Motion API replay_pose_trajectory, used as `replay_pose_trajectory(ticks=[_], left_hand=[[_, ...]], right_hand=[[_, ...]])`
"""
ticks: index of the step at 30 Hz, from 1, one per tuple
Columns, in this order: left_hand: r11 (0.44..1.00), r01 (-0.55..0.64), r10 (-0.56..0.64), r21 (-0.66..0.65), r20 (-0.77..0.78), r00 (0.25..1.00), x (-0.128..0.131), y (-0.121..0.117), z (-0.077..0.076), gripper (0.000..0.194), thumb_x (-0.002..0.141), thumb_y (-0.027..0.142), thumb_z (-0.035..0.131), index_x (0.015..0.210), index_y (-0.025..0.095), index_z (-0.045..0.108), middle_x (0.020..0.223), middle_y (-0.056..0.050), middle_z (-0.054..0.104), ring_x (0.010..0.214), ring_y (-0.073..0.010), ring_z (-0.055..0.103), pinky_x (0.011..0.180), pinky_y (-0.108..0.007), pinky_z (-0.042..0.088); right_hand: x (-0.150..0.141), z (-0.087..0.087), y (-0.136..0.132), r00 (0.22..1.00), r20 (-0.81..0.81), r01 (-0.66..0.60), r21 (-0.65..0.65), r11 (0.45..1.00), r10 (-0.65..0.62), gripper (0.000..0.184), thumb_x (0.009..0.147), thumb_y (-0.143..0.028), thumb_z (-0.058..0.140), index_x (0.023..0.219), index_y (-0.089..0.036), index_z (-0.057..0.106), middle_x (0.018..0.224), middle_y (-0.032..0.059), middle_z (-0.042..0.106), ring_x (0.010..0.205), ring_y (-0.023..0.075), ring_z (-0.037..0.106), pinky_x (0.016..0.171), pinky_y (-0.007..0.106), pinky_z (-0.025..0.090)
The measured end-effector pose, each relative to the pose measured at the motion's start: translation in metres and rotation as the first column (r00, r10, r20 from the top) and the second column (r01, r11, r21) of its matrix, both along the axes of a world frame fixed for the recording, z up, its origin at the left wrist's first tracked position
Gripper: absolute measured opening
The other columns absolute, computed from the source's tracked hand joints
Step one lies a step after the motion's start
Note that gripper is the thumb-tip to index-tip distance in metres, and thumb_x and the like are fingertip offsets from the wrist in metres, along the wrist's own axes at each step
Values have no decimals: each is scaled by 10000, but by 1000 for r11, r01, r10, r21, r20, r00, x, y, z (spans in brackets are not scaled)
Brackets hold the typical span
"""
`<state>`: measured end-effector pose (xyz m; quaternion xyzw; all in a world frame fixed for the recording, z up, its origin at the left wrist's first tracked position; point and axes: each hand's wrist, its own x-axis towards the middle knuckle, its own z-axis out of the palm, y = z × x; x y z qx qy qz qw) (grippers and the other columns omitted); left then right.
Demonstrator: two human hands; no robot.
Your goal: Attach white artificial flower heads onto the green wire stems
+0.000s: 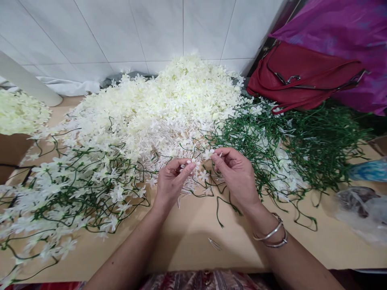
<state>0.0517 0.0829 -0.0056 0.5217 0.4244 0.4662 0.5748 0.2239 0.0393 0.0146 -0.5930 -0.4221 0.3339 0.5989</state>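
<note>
My left hand (171, 183) is closed in a pinch on a green wire stem with small white artificial flowers (203, 176). My right hand (236, 173), with metal bangles on the wrist, pinches a single white flower (208, 153) at its fingertips, close to the left hand. Both hands hover over the tan tabletop (187, 237), just in front of a big heap of loose cream-white flowers (169, 100). One small white piece (214, 243) lies on the table near me.
Finished flowered stems (69, 189) pile up at left. Bare green stems (314, 141) lie at right, below a red handbag (302, 76) and purple cloth (341, 28). Plastic bags (363, 205) sit at the right edge. White tiled wall behind; another flower heap (21, 112) at far left.
</note>
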Motion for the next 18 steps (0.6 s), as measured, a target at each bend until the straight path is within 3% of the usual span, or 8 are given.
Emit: replay_pose_trajectory(ticks=[3,6,8,12,15,18], left_hand=[[997,5,2,71,-98,995,-1,-2,0,284,838,403,836,1050,215,837,921,-37,732,735,-133,635,694,-247,538],[992,20,-7,123,-103,995,-1,-3,0,336,940,418,736,1204,222,806,1070,-66,741,783,-137,673,759,-269,582],[993,30,-24,116,-47,999,0,-3,-2,331,965,401,705,1227,217,791,1129,-78,745,844,-147,710,819,-286,602],[999,3,-8,50,85,996,3,-2,-7,389,900,318,784,1274,228,732,1165,-69,755,952,-158,750,852,-263,597],[998,-61,60,1,129,990,4,-1,-7,361,840,298,842,1171,211,724,1092,-54,766,886,-141,756,784,-228,580],[995,-100,100,-10,157,982,4,0,-4,253,796,330,878,930,171,734,958,-41,765,842,-129,738,785,-220,573]], right_hand=[[8,5,1,988,93,119,48,992,-123,219,868,-280,786,1065,-230,704,826,-24,638,676,123,561,637,267,467],[13,7,1,980,127,149,66,987,-156,152,849,-270,809,927,-225,686,813,-10,672,668,133,585,632,275,479],[13,6,1,992,79,92,55,994,-96,125,849,-268,809,873,-221,696,793,-5,691,651,130,606,631,275,492],[7,4,0,989,-67,-129,32,991,131,114,885,-292,784,968,-228,738,872,15,751,754,155,734,710,286,574],[0,3,-2,963,-80,-249,83,965,256,81,947,-298,729,1004,-245,753,1020,31,743,874,168,775,833,327,617],[-5,1,-4,972,67,-233,143,962,225,54,955,-249,717,968,-252,770,1078,43,693,956,177,746,878,350,615]])
